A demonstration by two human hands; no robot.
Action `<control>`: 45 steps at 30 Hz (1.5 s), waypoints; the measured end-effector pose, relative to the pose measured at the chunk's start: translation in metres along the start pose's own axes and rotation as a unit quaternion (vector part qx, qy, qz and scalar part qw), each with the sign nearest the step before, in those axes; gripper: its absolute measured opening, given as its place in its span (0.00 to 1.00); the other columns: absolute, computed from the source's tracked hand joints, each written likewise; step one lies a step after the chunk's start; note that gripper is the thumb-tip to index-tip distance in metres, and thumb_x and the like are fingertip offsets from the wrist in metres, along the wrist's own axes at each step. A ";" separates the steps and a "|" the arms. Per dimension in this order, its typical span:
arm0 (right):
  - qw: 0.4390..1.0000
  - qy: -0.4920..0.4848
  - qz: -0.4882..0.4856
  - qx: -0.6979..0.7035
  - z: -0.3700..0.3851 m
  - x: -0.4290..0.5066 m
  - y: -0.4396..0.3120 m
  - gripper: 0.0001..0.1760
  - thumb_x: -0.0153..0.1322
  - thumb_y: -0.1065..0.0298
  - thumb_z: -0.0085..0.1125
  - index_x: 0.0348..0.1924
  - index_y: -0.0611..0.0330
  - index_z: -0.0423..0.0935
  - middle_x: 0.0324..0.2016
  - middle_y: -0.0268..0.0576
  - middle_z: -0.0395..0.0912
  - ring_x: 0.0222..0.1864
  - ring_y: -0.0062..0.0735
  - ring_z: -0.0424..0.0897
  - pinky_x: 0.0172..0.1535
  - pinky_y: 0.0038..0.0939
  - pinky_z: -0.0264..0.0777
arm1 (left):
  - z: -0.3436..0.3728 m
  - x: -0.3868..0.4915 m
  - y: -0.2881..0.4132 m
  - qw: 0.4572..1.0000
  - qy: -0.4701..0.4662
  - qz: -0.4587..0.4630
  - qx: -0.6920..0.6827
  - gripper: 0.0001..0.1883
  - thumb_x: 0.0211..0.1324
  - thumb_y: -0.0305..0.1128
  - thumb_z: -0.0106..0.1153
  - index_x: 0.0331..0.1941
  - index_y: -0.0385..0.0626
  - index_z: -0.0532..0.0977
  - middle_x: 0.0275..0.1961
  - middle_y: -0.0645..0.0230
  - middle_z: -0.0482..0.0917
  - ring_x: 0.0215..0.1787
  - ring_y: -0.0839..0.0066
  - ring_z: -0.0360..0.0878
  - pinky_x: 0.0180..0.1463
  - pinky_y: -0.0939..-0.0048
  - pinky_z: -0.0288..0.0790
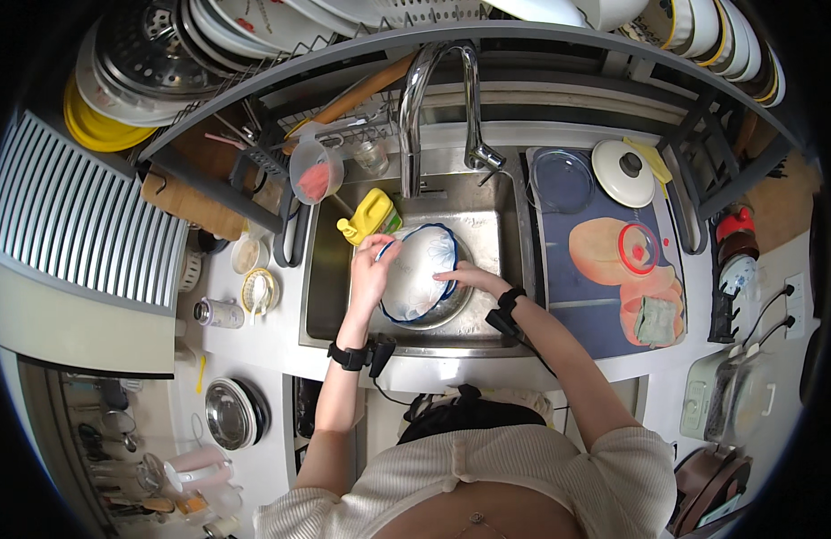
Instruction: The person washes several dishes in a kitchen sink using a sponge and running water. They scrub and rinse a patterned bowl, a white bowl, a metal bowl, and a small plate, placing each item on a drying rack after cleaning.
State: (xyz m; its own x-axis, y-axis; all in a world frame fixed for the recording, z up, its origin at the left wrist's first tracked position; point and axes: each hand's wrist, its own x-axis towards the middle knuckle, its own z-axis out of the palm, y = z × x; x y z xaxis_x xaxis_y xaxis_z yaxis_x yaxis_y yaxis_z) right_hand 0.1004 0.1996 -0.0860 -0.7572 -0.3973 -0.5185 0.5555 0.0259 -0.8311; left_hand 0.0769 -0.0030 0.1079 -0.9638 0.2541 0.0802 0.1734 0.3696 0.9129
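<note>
A blue-rimmed bowl (415, 283) with a scalloped edge and pale flower patterns is tilted over the sink (509, 236). My right hand (476, 277) grips its right rim, thumb on the inside and fingers behind. At the upper left rim is my left hand (373, 273), its fingers curled on the edge. Beneath the bowl a round metal basin (459, 313) shows in part, the rest hidden. Just beyond my left hand, a yellow pump bottle (371, 215) leans in the sink's upper left corner.
A chrome faucet (410, 128) arches over the sink's back. On the right, a dark mat (570, 316) carries a glass lid (561, 178), a white pot lid (621, 175), a red-rimmed lid (637, 249) and a folded cloth (656, 321). A dish rack (361, 42) spans above.
</note>
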 end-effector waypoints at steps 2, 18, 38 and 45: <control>0.997 0.029 -0.071 0.030 0.020 -0.007 -0.004 0.36 0.60 0.55 0.66 0.57 0.60 0.63 0.46 0.39 0.73 0.43 0.23 0.74 0.37 0.21 0.71 | -0.003 -0.003 0.015 0.998 -0.030 0.040 0.026 0.12 0.52 0.34 0.58 0.27 0.33 0.77 0.40 0.65 0.76 0.43 0.73 0.73 0.47 0.76 0.64; 0.746 0.440 -0.352 -0.356 0.008 -0.086 -0.022 0.10 0.56 0.73 0.58 0.31 0.62 0.77 0.25 0.56 0.76 0.32 0.55 0.76 0.33 0.43 0.71 | -0.047 -0.068 0.008 0.890 -0.079 0.296 0.339 0.13 0.49 0.37 0.60 0.23 0.38 0.74 0.47 0.61 0.71 0.58 0.60 0.64 0.68 0.52 0.49; 0.576 0.445 -0.448 -0.520 0.022 -0.108 -0.098 0.04 0.54 0.74 0.58 0.22 0.58 0.73 0.29 0.43 0.78 0.25 0.43 0.79 0.26 0.36 0.73 | -0.070 -0.082 -0.014 0.889 -0.006 0.341 0.305 0.11 0.47 0.33 0.61 0.22 0.38 0.71 0.49 0.63 0.73 0.55 0.60 0.67 0.65 0.52 0.54; 0.563 0.431 -0.406 -0.576 0.024 -0.110 -0.100 0.07 0.53 0.69 0.62 0.21 0.57 0.73 0.23 0.41 0.78 0.22 0.42 0.78 0.25 0.37 0.72 | -0.076 -0.077 -0.012 0.893 0.005 0.335 0.302 0.12 0.47 0.32 0.61 0.21 0.38 0.70 0.53 0.63 0.71 0.56 0.58 0.65 0.65 0.52 0.54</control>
State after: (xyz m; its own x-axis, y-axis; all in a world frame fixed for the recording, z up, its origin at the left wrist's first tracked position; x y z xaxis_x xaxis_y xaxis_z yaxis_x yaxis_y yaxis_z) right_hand 0.1362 0.2192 0.0592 -0.7617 -0.1268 0.6354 -0.3098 0.9326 -0.1853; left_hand 0.1340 -0.0949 0.1214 -0.6043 0.5921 0.5331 0.7860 0.5523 0.2777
